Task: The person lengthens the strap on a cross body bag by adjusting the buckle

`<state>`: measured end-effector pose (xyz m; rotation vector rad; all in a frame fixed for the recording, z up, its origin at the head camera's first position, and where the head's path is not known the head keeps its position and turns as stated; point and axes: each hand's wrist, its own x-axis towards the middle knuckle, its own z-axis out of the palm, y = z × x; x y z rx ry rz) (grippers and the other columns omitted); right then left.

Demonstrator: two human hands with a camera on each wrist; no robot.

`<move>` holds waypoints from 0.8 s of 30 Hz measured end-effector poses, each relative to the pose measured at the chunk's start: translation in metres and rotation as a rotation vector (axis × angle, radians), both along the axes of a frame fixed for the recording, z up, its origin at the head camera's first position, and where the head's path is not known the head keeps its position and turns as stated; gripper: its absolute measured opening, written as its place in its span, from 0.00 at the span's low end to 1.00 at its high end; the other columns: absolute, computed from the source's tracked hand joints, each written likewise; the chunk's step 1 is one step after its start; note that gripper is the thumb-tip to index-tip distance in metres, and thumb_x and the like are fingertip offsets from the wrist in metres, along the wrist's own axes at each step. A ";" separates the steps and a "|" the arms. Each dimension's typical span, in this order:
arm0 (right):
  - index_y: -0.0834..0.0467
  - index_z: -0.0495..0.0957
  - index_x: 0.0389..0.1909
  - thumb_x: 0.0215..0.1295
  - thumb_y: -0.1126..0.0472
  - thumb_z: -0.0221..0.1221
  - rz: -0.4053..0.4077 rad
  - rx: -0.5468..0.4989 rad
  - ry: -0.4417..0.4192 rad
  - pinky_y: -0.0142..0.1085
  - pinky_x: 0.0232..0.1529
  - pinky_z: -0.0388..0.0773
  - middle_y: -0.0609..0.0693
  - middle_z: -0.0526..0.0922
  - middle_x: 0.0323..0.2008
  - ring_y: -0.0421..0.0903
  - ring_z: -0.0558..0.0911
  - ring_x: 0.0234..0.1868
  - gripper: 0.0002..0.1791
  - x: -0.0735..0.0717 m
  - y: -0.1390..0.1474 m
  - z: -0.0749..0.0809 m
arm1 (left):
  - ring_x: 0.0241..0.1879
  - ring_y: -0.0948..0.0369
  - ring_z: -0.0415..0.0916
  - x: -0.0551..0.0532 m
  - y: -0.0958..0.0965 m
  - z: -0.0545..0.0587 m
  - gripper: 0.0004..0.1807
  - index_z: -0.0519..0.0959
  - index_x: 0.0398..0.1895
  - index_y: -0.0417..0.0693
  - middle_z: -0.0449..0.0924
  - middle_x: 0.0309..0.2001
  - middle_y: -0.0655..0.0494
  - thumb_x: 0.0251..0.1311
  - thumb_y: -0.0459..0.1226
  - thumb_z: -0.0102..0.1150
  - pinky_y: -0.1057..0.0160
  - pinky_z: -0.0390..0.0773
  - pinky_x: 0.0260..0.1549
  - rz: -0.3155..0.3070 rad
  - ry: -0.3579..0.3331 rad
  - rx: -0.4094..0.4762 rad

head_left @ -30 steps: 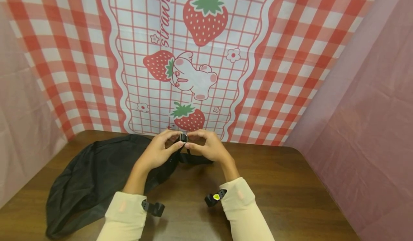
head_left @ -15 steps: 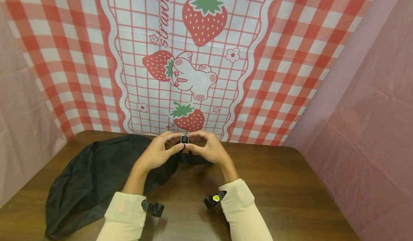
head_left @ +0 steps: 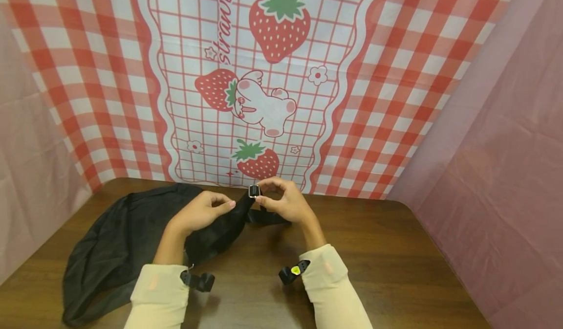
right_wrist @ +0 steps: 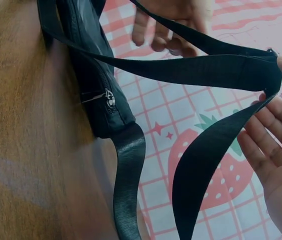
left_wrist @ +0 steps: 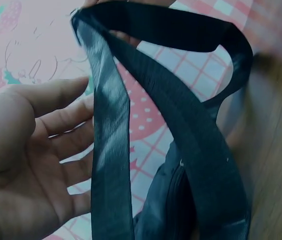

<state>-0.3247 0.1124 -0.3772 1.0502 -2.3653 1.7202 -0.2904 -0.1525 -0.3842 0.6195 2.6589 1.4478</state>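
Observation:
A black bag [head_left: 136, 226] lies on its side on the wooden table, with its webbing strap [head_left: 244, 209] raised at the right end. My right hand [head_left: 288, 203] pinches the strap's metal slide buckle [head_left: 254, 191] between thumb and fingers. From the buckle, lengths of strap [right_wrist: 216, 72] run back toward the bag, and one hangs in a loop. My left hand [head_left: 200, 212] is off the buckle, in front of the bag. In the left wrist view its fingers [left_wrist: 63, 125] are relaxed, right beside a strap length [left_wrist: 111, 135] that they do not curl round.
A zipper pull [right_wrist: 110, 99] shows on the bag's end. Behind the table [head_left: 374, 260] hangs a red-and-white strawberry cloth [head_left: 281, 99], with pink cloth [head_left: 506, 172] at the side. Each cuff carries a black strapped mount [head_left: 290, 274].
Both hands were at the buckle; my left hand has let go and moved left and slightly down. The right hand still holds the buckle in nearly the same place.

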 end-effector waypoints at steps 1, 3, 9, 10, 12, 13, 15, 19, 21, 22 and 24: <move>0.63 0.82 0.53 0.64 0.65 0.70 0.000 0.001 0.001 0.41 0.37 0.86 0.59 0.87 0.43 0.49 0.87 0.38 0.17 0.000 0.000 0.000 | 0.49 0.55 0.79 -0.001 -0.002 -0.001 0.15 0.87 0.47 0.45 0.86 0.45 0.54 0.75 0.45 0.58 0.46 0.76 0.55 -0.009 -0.012 -0.008; 0.63 0.82 0.53 0.64 0.65 0.70 0.004 0.001 0.003 0.41 0.37 0.86 0.59 0.87 0.43 0.50 0.87 0.39 0.17 0.000 0.000 0.001 | 0.46 0.57 0.78 -0.002 -0.005 -0.003 0.14 0.88 0.44 0.46 0.86 0.42 0.56 0.74 0.45 0.58 0.49 0.76 0.52 -0.024 -0.020 -0.022; 0.64 0.82 0.52 0.63 0.66 0.71 0.023 -0.003 0.023 0.39 0.36 0.86 0.59 0.87 0.42 0.51 0.87 0.38 0.18 0.000 0.001 0.001 | 0.44 0.57 0.76 -0.002 -0.006 -0.007 0.12 0.86 0.42 0.46 0.84 0.41 0.54 0.75 0.43 0.58 0.53 0.75 0.49 -0.059 -0.019 0.037; 0.64 0.82 0.52 0.63 0.66 0.71 0.027 -0.004 0.034 0.38 0.36 0.85 0.59 0.87 0.42 0.51 0.87 0.38 0.17 0.000 0.001 0.001 | 0.45 0.56 0.76 -0.002 -0.006 -0.007 0.12 0.86 0.42 0.45 0.84 0.41 0.54 0.75 0.42 0.57 0.53 0.75 0.49 -0.064 -0.018 0.051; 0.64 0.82 0.51 0.62 0.66 0.71 0.035 -0.002 0.064 0.37 0.38 0.84 0.57 0.87 0.41 0.50 0.87 0.38 0.17 -0.001 0.001 0.001 | 0.45 0.56 0.76 -0.002 -0.005 -0.008 0.11 0.85 0.42 0.45 0.83 0.41 0.53 0.76 0.41 0.56 0.53 0.74 0.50 -0.065 -0.016 0.070; 0.64 0.83 0.51 0.61 0.67 0.71 0.039 0.001 0.081 0.37 0.39 0.84 0.57 0.87 0.40 0.50 0.87 0.38 0.17 -0.001 0.001 0.001 | 0.44 0.56 0.75 -0.002 -0.005 -0.008 0.11 0.84 0.42 0.45 0.83 0.41 0.53 0.76 0.41 0.56 0.53 0.74 0.49 -0.064 -0.015 0.077; 0.63 0.83 0.51 0.61 0.67 0.72 0.047 0.007 0.118 0.37 0.43 0.83 0.55 0.87 0.40 0.49 0.87 0.40 0.17 -0.002 0.001 0.001 | 0.43 0.56 0.74 -0.002 -0.004 -0.009 0.11 0.84 0.41 0.44 0.82 0.40 0.53 0.76 0.40 0.55 0.53 0.73 0.49 -0.065 -0.010 0.088; 0.62 0.83 0.51 0.60 0.67 0.72 0.061 0.015 0.161 0.40 0.49 0.82 0.53 0.87 0.40 0.48 0.86 0.43 0.17 -0.002 0.001 0.002 | 0.40 0.56 0.72 -0.003 -0.002 -0.011 0.10 0.82 0.39 0.43 0.80 0.37 0.53 0.76 0.39 0.55 0.54 0.73 0.47 -0.081 0.008 0.111; 0.62 0.83 0.50 0.60 0.67 0.72 0.070 0.013 0.168 0.42 0.50 0.82 0.52 0.87 0.40 0.48 0.86 0.43 0.17 -0.002 0.001 0.003 | 0.39 0.55 0.72 -0.004 -0.002 -0.012 0.10 0.82 0.39 0.43 0.79 0.36 0.53 0.76 0.38 0.54 0.54 0.72 0.46 -0.093 0.015 0.126; 0.62 0.83 0.50 0.59 0.67 0.72 0.074 0.012 0.169 0.43 0.50 0.82 0.52 0.87 0.40 0.48 0.86 0.43 0.18 -0.001 0.001 0.003 | 0.39 0.55 0.72 -0.004 -0.002 -0.013 0.10 0.82 0.39 0.42 0.78 0.36 0.53 0.77 0.38 0.54 0.54 0.72 0.46 -0.097 0.017 0.133; 0.62 0.83 0.50 0.59 0.68 0.72 0.080 0.009 0.169 0.45 0.50 0.82 0.53 0.87 0.40 0.49 0.86 0.43 0.18 -0.001 0.001 0.003 | 0.39 0.55 0.72 -0.005 -0.002 -0.012 0.10 0.81 0.39 0.42 0.78 0.36 0.52 0.77 0.37 0.54 0.54 0.72 0.46 -0.105 0.024 0.148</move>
